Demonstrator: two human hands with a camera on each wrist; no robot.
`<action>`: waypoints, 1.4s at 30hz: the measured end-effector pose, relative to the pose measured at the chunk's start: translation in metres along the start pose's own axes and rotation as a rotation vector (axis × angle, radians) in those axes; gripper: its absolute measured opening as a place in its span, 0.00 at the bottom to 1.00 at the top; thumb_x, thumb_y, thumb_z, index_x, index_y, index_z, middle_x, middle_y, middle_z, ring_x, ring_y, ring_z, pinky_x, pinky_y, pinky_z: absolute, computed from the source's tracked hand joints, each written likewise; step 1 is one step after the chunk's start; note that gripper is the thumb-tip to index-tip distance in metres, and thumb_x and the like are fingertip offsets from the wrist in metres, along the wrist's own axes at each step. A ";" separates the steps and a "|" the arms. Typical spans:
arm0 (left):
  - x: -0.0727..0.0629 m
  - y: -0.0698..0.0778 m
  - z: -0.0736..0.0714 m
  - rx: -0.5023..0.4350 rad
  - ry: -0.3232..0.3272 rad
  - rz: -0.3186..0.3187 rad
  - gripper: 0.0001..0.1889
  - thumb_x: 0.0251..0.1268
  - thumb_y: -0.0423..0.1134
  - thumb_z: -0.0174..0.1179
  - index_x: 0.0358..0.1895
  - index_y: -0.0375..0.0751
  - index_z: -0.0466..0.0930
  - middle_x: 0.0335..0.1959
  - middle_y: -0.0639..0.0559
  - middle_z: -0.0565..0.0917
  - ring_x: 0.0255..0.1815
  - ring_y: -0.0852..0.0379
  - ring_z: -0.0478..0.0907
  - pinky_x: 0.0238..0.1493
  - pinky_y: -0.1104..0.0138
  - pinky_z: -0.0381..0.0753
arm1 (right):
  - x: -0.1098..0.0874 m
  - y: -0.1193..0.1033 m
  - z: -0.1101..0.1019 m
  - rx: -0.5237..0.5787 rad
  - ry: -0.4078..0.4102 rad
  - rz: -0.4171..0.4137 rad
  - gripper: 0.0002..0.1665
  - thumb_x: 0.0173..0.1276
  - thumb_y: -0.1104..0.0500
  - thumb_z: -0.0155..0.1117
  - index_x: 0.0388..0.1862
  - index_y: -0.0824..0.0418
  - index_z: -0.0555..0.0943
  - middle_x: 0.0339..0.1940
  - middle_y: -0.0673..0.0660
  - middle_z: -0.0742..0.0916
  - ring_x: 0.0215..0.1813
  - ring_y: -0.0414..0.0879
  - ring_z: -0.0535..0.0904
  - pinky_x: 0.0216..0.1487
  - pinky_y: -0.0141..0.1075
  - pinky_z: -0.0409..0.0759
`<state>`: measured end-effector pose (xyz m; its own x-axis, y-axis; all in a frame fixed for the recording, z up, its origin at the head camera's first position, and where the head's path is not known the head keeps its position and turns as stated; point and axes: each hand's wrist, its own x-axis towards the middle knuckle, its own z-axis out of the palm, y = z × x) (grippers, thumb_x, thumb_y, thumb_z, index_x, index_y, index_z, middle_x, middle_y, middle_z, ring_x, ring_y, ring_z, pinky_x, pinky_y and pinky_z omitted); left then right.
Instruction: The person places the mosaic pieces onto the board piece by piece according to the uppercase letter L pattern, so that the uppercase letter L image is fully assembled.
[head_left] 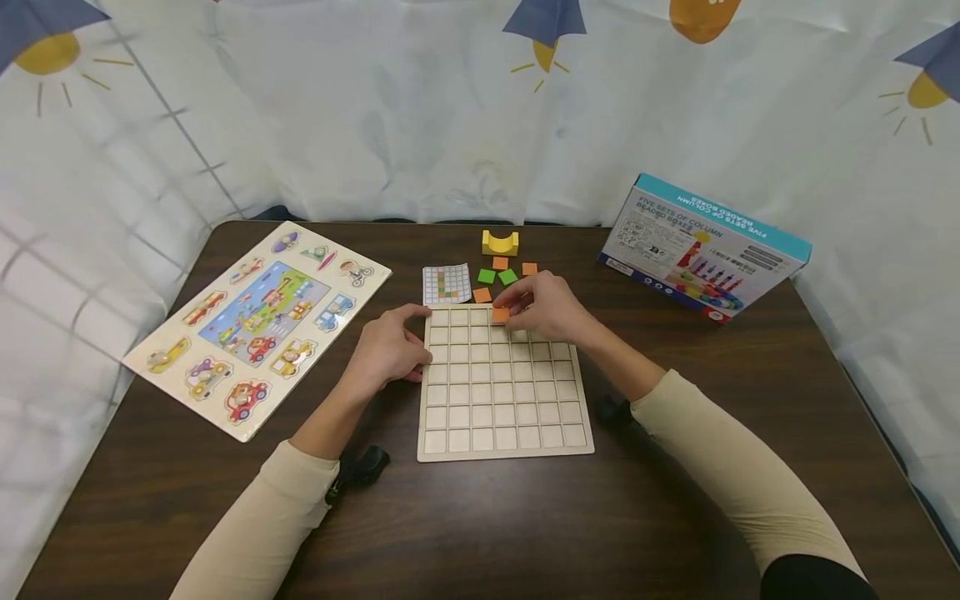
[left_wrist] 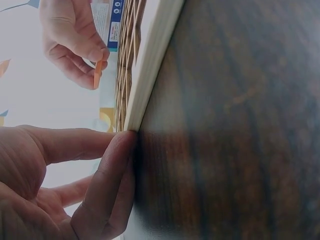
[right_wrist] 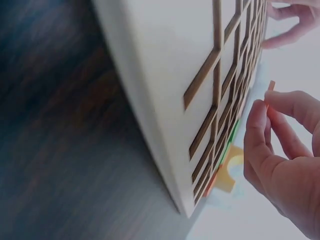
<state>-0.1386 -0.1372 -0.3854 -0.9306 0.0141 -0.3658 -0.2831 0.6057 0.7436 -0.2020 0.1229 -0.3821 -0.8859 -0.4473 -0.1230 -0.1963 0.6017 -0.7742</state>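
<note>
A pale wooden grid board lies on the table. My left hand rests at its far left edge, spread fingertips touching the board's side. Between thumb and fingers my right hand pinches an orange square tile, held over the board's far row. The left wrist view shows the orange tile edge-on in those fingertips. Behind the board lie loose orange tiles and green tiles. A small printed card with a coloured grid pattern sits at the board's far left corner.
A yellow block with a curved notch stands behind the tiles. To the left lies a vehicle picture puzzle board. A printed toy box stands at the back right. A white patterned curtain hangs behind the dark table.
</note>
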 end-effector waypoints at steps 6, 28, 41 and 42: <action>0.000 -0.001 0.001 0.003 -0.004 0.006 0.38 0.56 0.24 0.64 0.74 0.45 0.71 0.37 0.39 0.86 0.22 0.55 0.84 0.25 0.62 0.91 | 0.000 -0.008 0.010 -0.008 -0.023 0.018 0.15 0.59 0.64 0.79 0.46 0.58 0.91 0.41 0.54 0.91 0.42 0.46 0.86 0.45 0.37 0.86; 0.000 0.000 0.001 0.014 -0.004 0.016 0.37 0.56 0.24 0.64 0.74 0.44 0.71 0.37 0.39 0.85 0.22 0.55 0.84 0.25 0.63 0.91 | 0.006 -0.022 0.031 -0.106 -0.074 0.053 0.14 0.58 0.66 0.79 0.45 0.59 0.91 0.36 0.53 0.90 0.39 0.44 0.84 0.42 0.33 0.86; -0.001 0.000 -0.001 0.012 -0.006 0.005 0.37 0.57 0.24 0.64 0.73 0.44 0.71 0.36 0.39 0.86 0.22 0.55 0.84 0.26 0.63 0.91 | 0.010 -0.024 0.035 -0.158 -0.089 0.063 0.14 0.59 0.65 0.78 0.45 0.58 0.91 0.36 0.52 0.89 0.40 0.44 0.83 0.42 0.33 0.85; -0.001 0.000 -0.001 0.013 -0.005 0.007 0.37 0.57 0.24 0.64 0.73 0.44 0.71 0.36 0.39 0.86 0.22 0.55 0.84 0.26 0.63 0.91 | 0.010 -0.024 0.035 -0.159 -0.089 0.062 0.14 0.59 0.65 0.78 0.45 0.58 0.91 0.36 0.52 0.89 0.41 0.44 0.83 0.42 0.33 0.85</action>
<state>-0.1377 -0.1375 -0.3845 -0.9314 0.0224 -0.3633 -0.2735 0.6156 0.7391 -0.1911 0.0811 -0.3863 -0.8590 -0.4587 -0.2274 -0.2127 0.7237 -0.6565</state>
